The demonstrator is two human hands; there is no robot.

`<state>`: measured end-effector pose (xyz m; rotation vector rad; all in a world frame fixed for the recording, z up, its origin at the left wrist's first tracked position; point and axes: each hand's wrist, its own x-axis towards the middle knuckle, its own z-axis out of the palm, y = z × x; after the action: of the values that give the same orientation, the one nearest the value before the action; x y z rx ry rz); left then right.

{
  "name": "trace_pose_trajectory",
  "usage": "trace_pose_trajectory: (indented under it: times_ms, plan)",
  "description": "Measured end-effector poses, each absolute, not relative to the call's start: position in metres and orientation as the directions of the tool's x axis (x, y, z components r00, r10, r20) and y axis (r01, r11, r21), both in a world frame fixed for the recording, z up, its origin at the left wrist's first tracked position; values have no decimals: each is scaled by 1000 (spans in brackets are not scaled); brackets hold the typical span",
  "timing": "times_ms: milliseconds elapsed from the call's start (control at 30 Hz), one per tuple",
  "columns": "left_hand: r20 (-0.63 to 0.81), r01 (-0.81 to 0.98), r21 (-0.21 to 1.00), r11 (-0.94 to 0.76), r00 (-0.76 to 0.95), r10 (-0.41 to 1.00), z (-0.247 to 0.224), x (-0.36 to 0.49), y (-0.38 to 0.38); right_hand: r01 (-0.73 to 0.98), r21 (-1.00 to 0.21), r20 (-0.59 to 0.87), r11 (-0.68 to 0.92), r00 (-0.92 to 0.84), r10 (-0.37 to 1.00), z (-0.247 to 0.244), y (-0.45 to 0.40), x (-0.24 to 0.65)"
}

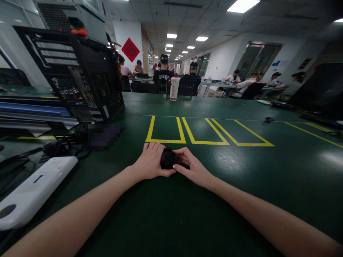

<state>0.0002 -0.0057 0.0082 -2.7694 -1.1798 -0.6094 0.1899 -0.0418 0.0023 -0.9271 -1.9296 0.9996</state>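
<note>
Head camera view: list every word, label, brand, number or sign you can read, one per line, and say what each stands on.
No text can be read for certain.
Red diamond-shaped wall hanging: dark character, too blurred to read.
White bottle with red print: print too small to read.
Blue mark on the far white wall: unreadable.
Small black round object between the left hand and right hand: no visible lettering.
Long white plastic device: no lettering, only a dark slot.

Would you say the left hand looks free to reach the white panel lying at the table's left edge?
Probably yes: the left hand now rests on the small black object, and only bare green table lies between it and the white panel.
</note>
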Motion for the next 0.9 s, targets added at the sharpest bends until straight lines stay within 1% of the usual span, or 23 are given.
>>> trace_pose_trajectory:
  times_ms: [100, 267, 533, 767, 900]
  plan:
    - [383, 707, 89, -702, 626, 679, 8, 0, -5, 242, -845, 339, 476, -445, 829, 3, -43, 190]
    - [384, 707, 85, -702, 627, 678, 8, 0, -6, 254, -838, 354, 483, -421, 835, 0, -40, 191]
    - [379, 702, 93, -706, 631, 677, 9, -1, -6, 283, -873, 257, 397, -426, 868, 1, -41, 190]
    - [371, 710, 85, -699, 629, 683, 9, 0, -6, 222, -857, 335, 465, -444, 831, 0, -41, 191]
    - [379, 714, 70, -696, 627, 681, 8, 1, -6, 227, -857, 340, 462, -425, 839, -4, -37, 191]
